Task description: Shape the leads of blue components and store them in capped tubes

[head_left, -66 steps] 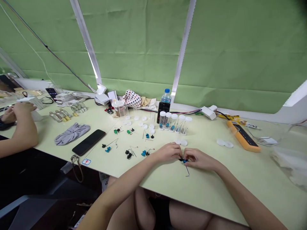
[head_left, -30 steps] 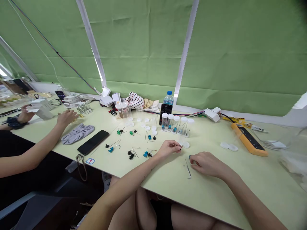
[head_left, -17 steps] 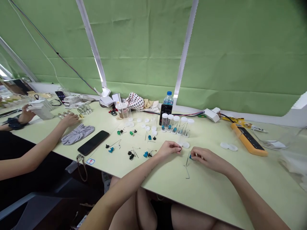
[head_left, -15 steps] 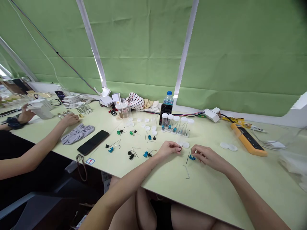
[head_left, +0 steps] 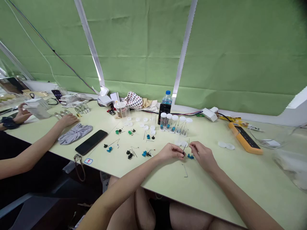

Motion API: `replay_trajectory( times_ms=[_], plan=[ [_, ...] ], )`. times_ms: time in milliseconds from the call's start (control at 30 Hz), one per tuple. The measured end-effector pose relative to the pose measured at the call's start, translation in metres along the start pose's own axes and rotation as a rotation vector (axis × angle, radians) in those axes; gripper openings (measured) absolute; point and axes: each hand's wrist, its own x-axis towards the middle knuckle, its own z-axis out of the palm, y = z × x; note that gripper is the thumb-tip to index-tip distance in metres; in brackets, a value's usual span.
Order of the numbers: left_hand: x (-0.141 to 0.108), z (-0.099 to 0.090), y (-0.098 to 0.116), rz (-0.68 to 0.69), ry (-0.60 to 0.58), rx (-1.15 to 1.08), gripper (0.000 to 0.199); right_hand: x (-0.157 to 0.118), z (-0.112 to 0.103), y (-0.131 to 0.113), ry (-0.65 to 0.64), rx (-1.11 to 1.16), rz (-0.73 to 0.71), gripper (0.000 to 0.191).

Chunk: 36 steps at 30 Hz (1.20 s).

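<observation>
Hand (L) [head_left: 171, 151] pinched on blk pc [head_left: 183, 153], hand (R) [head_left: 201, 154] fingertips tog. on metal rod [head_left: 189, 141], nr blue pc [head_left: 191, 156]

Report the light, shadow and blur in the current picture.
Head view throughout: the slit between the green panels at left is washed out white; the top right corner darkens; the plastic bag at the right edge looks smeared; soft shadow beneath the left hand; thin rod at the right hand barely resolved.

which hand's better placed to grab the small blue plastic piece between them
Right hand, likely: nearer that blue piece, though apparently holding a thin metal rod. The left hand pinches a small dark piece.
</observation>
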Motion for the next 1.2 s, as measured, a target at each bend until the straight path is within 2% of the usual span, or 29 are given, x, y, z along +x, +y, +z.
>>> replay_trajectory(
  times_ms=[167,300,400,567,633,767,833,933,1100,1200],
  plan=[
    [-0.002,0.002,0.002,0.013,-0.025,-0.019,0.043,0.0,0.002,0.005,0.053,-0.048,-0.049,0.02],
    [0.002,0.0,-0.002,0.062,0.084,0.082,0.038,0.0,0.001,0.011,0.083,-0.034,-0.021,0.018],
    [0.005,-0.001,-0.005,0.133,0.177,0.331,0.028,0.0,0.002,0.015,0.096,-0.024,-0.001,0.019],
    [0.005,-0.002,-0.005,0.176,0.112,0.652,0.015,0.001,0.002,0.02,0.065,-0.024,0.008,0.017],
    [0.003,0.0,-0.003,0.222,0.129,0.778,0.014,0.001,0.002,0.021,0.064,-0.025,0.006,0.015],
    [0.003,0.012,-0.002,0.472,0.196,1.158,0.026,0.002,-0.001,0.022,0.107,-0.011,0.002,0.016],
    [0.007,0.021,-0.005,0.586,0.132,1.359,0.028,0.002,-0.002,0.022,0.149,-0.004,0.001,0.017],
    [0.017,0.03,-0.014,0.659,0.09,1.575,0.028,0.003,-0.005,0.02,0.215,-0.01,-0.001,0.02],
    [0.023,0.03,-0.017,0.627,0.023,1.598,0.017,0.003,-0.007,0.016,0.264,0.008,0.015,0.022],
    [0.019,0.028,-0.009,0.555,0.028,1.34,0.017,0.002,-0.006,0.013,0.29,0.085,0.057,0.02]
  ],
)
